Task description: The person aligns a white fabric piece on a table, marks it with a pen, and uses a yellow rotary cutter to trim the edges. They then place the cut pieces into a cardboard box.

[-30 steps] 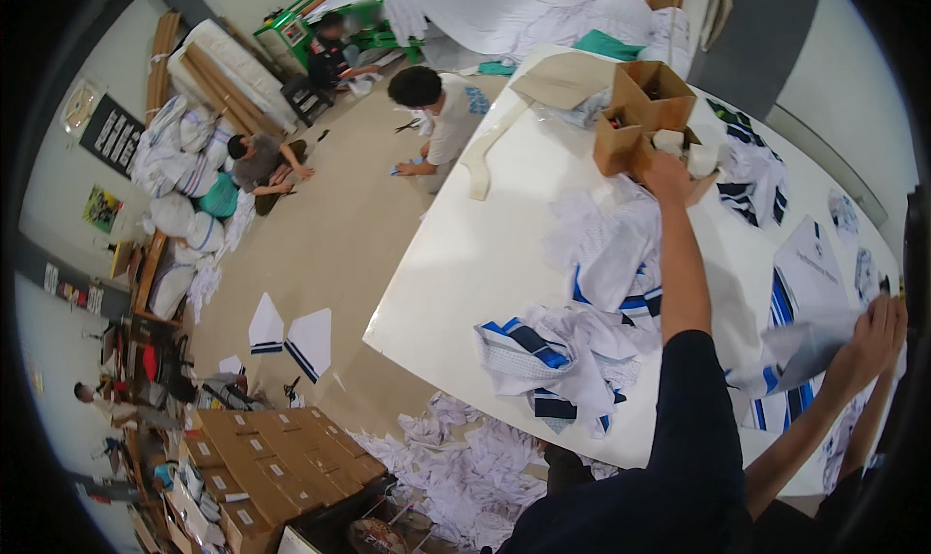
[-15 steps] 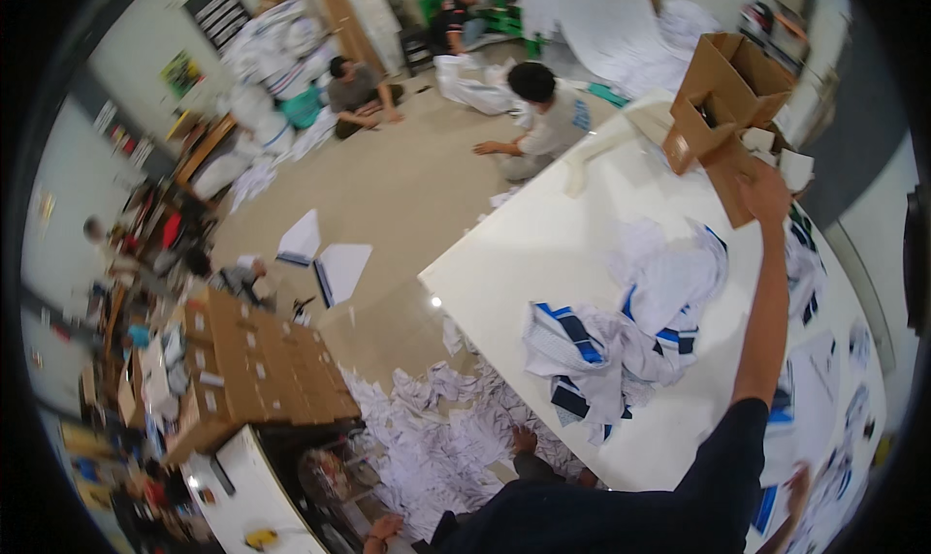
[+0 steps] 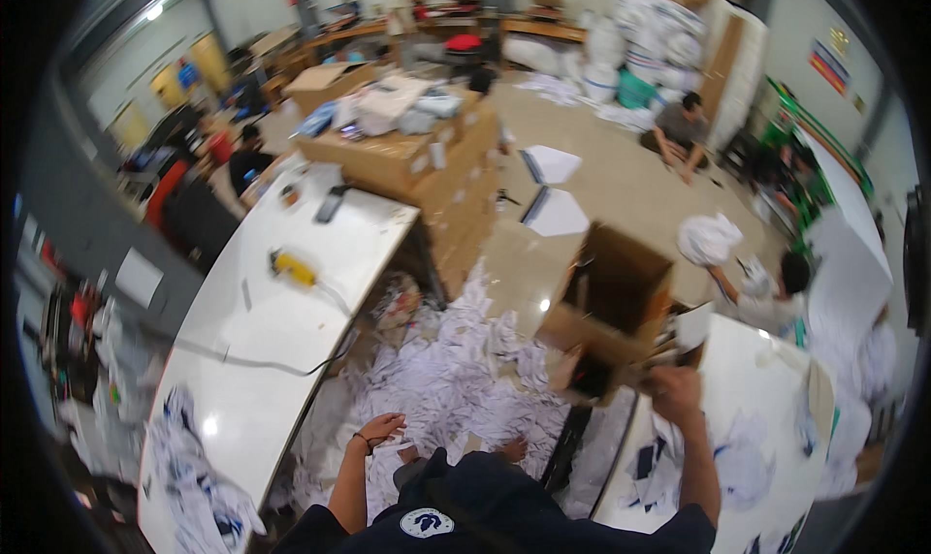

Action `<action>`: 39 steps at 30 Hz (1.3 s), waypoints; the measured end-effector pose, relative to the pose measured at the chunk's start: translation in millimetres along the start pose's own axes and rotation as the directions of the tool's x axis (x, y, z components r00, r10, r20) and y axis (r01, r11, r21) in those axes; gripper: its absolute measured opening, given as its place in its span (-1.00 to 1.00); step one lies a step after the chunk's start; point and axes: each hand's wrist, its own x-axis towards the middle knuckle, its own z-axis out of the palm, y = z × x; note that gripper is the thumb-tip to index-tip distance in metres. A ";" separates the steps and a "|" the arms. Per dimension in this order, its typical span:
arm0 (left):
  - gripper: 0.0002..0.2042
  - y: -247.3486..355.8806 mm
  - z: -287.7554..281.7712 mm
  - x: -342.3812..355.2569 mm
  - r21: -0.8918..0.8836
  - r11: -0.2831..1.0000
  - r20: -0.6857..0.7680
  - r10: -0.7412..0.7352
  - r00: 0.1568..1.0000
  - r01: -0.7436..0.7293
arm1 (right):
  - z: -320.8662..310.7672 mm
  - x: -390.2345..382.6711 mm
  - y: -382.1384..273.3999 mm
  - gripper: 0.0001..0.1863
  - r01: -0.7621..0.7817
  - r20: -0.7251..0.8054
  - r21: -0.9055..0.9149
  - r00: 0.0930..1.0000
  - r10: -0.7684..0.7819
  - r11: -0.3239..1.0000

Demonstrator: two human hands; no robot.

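Note:
My right hand (image 3: pixel 672 395) grips the lower edge of an open brown cardboard box (image 3: pixel 635 307), holding it off the tabletop. The box is tilted; its dark inside shows, with a smaller box-like section at the near left and white pieces sticking out beside my hand. My left hand (image 3: pixel 381 429), with a dark band at the wrist, hangs over a heap of white fabric scraps (image 3: pixel 436 360) on the floor. Its fingers are stretched out, and it holds nothing.
On the left white table (image 3: pixel 233 307) lie a yellow corded tool (image 3: pixel 293 269), a dark handheld device (image 3: pixel 332 204) and bundled cloth (image 3: pixel 194 476). Stacked cartons (image 3: pixel 456 205) rise behind it. The right white table (image 3: pixel 722 346) carries blue-and-white cloth pieces (image 3: pixel 742 462). Several people sit on the floor beyond.
My view has swung left. The cardboard box, in my right hand, has moved left from over the right table to over the gap between the tables. My left hand has come further into view.

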 end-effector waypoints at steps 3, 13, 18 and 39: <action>-0.36 -40.2 -27.8 -70.9 -0.221 0.975 -0.120 -0.015 0.993 -0.012 | 75.2 60.1 -113.3 -0.86 0.258 0.125 0.232 0.948 -0.292 0.938; -0.46 -234.0 -146.6 -247.4 -0.591 0.800 0.029 0.150 0.988 -0.104 | 192.2 102.8 -452.8 -0.74 0.739 0.217 0.503 0.395 -0.893 0.449; -0.56 -277.5 -154.4 -311.1 -0.682 0.678 -0.361 0.011 0.932 -0.272 | 234.5 112.6 -589.2 -0.83 0.802 0.151 0.538 0.211 -0.966 0.259; -0.44 -245.3 -212.8 -276.0 -0.420 0.594 -0.903 -0.197 0.382 -0.686 | 363.2 181.9 -804.7 -0.91 0.811 -0.227 0.584 0.199 -0.953 0.030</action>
